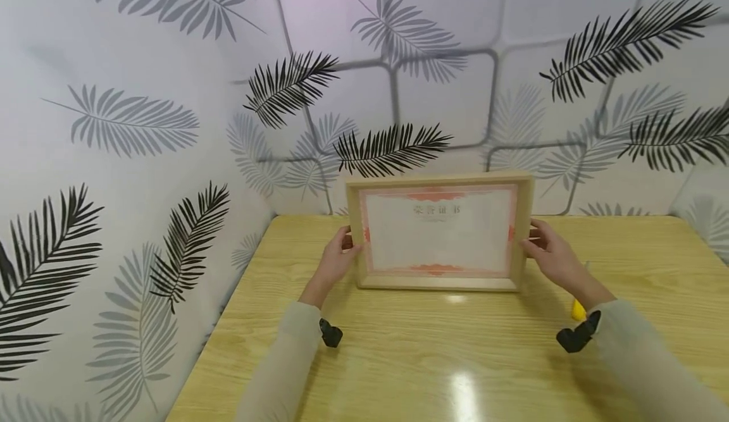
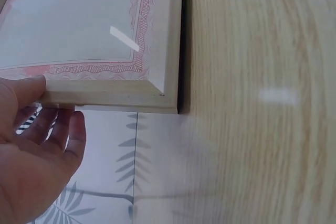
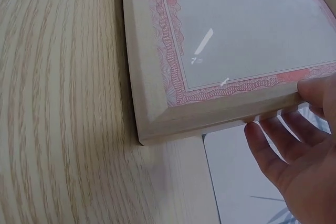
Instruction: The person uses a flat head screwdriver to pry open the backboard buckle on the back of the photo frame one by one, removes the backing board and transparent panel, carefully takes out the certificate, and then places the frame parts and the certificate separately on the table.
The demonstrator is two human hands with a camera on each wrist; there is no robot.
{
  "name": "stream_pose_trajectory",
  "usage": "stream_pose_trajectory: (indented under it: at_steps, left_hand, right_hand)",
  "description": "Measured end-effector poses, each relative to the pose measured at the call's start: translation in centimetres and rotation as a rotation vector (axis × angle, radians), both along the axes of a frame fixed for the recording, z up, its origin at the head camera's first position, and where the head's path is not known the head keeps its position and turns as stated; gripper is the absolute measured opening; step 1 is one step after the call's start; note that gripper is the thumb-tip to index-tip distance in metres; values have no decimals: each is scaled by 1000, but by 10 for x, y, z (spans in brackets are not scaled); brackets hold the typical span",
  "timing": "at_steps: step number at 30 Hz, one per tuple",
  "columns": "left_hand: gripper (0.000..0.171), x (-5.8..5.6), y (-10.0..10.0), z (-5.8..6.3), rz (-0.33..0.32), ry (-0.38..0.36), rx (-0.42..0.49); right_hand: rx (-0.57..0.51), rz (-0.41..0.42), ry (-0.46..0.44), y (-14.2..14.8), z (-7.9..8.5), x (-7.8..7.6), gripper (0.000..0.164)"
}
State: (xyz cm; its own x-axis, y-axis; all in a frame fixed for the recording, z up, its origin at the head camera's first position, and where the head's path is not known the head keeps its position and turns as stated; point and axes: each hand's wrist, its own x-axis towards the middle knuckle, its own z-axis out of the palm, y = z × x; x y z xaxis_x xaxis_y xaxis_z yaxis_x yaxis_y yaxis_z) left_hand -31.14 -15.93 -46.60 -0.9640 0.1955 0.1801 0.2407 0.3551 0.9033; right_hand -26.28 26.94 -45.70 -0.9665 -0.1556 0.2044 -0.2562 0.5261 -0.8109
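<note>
One picture frame [image 1: 438, 283] stands near upright, in the head view, toward the tabletop's [image 1: 398, 359] back edge and between its back corners; the left hand [image 1: 336, 254] and right hand [image 1: 549, 254] each grip a side rail, thumb in front, fingers bent behind. It looks stiff and fairly light, probably wood, so the rails are the place to hold. The certificate's [image 1: 435, 242] smaller print is too faint to read, and the right forearm [image 1: 589, 290] partly hides a yellow thing [image 1: 578, 311]. From the left wrist, glare suggests a smooth, perhaps breakable pane [image 2: 63, 30], best left unpressed; the left hand pinches the rail, its near finger loosely curled, and the frame's far end is cut off. From the right wrist, the right hand pinches likewise, cropped at the palm; how firmly its fingertips press behind cannot be told.
</note>
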Motion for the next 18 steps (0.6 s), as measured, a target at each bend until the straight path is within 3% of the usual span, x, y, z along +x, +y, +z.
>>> stream_pose_trajectory:
  at_steps: [7, 11, 18]
  left_hand:
    - [40, 8, 8, -4, 20, 105, -87]
    - [41, 15, 9, -7, 8, 124, -126]
    - [38, 24, 7, -9, -117, 79, -11]
  right_hand:
    - [68, -46, 70, 12, 0, 12, 55]
    - [105, -82, 117, 19, -1, 19, 48]
    - [-78, 32, 112, 31, -2, 32, 35]
